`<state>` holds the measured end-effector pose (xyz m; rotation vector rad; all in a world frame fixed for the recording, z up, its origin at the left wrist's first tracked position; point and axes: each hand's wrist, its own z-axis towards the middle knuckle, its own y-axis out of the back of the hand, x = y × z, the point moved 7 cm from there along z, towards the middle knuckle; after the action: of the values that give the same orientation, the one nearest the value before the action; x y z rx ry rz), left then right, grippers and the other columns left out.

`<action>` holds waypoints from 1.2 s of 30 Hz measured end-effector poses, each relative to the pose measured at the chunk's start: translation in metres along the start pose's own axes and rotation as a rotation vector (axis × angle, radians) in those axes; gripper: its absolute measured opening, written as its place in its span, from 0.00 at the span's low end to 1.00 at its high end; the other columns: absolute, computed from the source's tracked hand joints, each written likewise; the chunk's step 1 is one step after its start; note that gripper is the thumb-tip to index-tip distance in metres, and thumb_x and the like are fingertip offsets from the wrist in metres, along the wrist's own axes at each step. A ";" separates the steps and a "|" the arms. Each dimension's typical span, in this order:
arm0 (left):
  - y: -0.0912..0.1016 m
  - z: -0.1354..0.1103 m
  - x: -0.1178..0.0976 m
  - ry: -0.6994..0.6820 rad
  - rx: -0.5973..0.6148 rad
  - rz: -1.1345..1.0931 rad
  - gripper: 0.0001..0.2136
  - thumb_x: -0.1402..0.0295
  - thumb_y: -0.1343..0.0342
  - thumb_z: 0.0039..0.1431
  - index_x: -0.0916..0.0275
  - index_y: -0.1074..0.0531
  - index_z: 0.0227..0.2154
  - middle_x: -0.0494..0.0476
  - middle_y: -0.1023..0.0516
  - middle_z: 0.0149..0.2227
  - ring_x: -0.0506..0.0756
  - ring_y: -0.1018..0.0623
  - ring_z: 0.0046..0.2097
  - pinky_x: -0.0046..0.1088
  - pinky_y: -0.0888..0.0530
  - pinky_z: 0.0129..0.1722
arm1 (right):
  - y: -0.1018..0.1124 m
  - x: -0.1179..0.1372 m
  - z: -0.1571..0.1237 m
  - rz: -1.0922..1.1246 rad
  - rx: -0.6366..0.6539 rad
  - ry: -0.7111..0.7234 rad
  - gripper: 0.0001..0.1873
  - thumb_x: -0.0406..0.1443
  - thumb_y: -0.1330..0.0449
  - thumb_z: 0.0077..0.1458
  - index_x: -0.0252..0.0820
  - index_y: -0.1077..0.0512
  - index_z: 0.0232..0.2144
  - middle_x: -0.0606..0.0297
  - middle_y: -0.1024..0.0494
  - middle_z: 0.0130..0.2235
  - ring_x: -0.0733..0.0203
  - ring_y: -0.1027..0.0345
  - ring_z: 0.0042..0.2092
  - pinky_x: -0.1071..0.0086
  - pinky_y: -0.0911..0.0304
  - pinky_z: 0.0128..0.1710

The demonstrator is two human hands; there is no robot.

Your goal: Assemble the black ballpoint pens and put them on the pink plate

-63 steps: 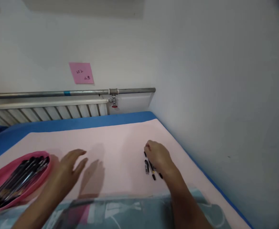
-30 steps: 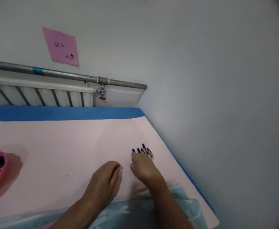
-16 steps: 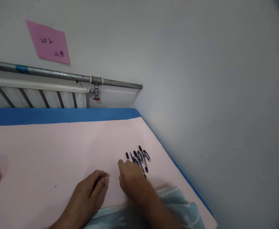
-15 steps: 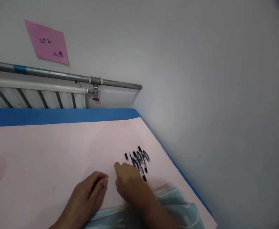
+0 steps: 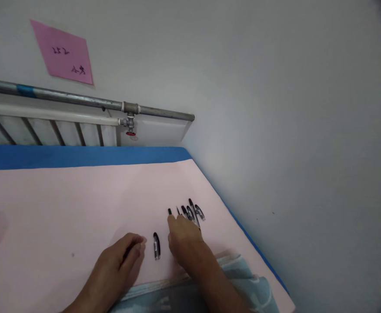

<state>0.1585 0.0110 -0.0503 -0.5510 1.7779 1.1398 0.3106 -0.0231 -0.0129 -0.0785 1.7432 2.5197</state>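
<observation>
My right hand [image 5: 187, 239] reaches over the pen parts at the right of the pink table top. Its fingers are closed at a pen barrel [image 5: 169, 211], of which only the black end shows. Beyond the knuckles lie a clear pen cap with a black clip [image 5: 200, 212], another cap [image 5: 190, 213] and a slim pen barrel [image 5: 195, 213]; the hand hides part of this group. Between my hands a single pen cap [image 5: 157, 246] rests apart from the others. My left hand [image 5: 118, 265] is beside it, fingers curled to the thumb, with nothing visible in them.
A folded light-blue cloth [image 5: 245, 282] lies at the near edge under my right forearm. Blue edging [image 5: 79, 157] borders the pink surface [image 5: 63, 208]. Behind are a radiator, a metal pipe [image 5: 164, 113] and a red-handled valve [image 5: 131, 133]. A wall stands close on the right.
My right hand has moved right and slightly up, into the pen parts. A pen cap now lies where that hand was. The black-ended barrel has shifted slightly left. My left hand has barely moved.
</observation>
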 end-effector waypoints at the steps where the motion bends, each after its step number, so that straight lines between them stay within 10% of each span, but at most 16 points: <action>1: 0.000 0.000 0.000 0.000 -0.001 0.000 0.14 0.56 0.54 0.53 0.57 0.29 0.35 0.54 0.23 0.35 0.55 0.24 0.33 0.26 0.30 0.35 | -0.002 0.001 -0.002 -0.007 0.011 0.004 0.09 0.24 0.49 0.43 0.39 0.35 0.27 0.60 0.32 0.26 0.59 0.40 0.27 0.67 0.51 0.27; 8: 0.005 -0.004 -0.006 0.006 -0.098 -0.089 0.13 0.56 0.51 0.50 0.57 0.27 0.31 0.51 0.24 0.25 0.53 0.27 0.26 0.24 0.31 0.29 | -0.006 0.005 0.004 0.076 0.153 0.020 0.13 0.24 0.49 0.43 0.36 0.34 0.35 0.59 0.30 0.27 0.58 0.37 0.30 0.68 0.48 0.29; 20: 0.003 0.000 0.015 0.237 -0.143 -0.821 0.16 0.58 0.39 0.41 0.64 0.26 0.30 0.54 0.24 0.26 0.53 0.27 0.28 0.26 0.32 0.28 | 0.028 0.065 0.010 0.954 0.329 0.149 0.02 0.33 0.47 0.52 0.41 0.38 0.31 0.70 0.29 0.29 0.69 0.36 0.30 0.78 0.46 0.28; 28: 0.001 0.000 0.018 0.238 -0.128 -0.964 0.12 0.61 0.42 0.48 0.66 0.28 0.30 0.51 0.29 0.21 0.48 0.31 0.24 0.21 0.36 0.22 | 0.011 -0.045 0.037 0.410 0.159 -0.352 0.05 0.29 0.51 0.50 0.40 0.35 0.28 0.66 0.30 0.27 0.66 0.40 0.27 0.74 0.52 0.25; 36: -0.012 -0.002 0.002 0.258 -0.063 -0.955 0.13 0.58 0.44 0.45 0.65 0.34 0.25 0.47 0.34 0.16 0.46 0.33 0.18 0.22 0.36 0.20 | -0.007 -0.040 0.035 0.257 0.367 -0.188 0.09 0.26 0.52 0.48 0.40 0.36 0.22 0.62 0.30 0.24 0.62 0.38 0.28 0.71 0.52 0.28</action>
<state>0.1660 0.0041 -0.0575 -1.4362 1.3805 0.4552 0.3507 0.0105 -0.0036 0.4142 2.2147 2.2168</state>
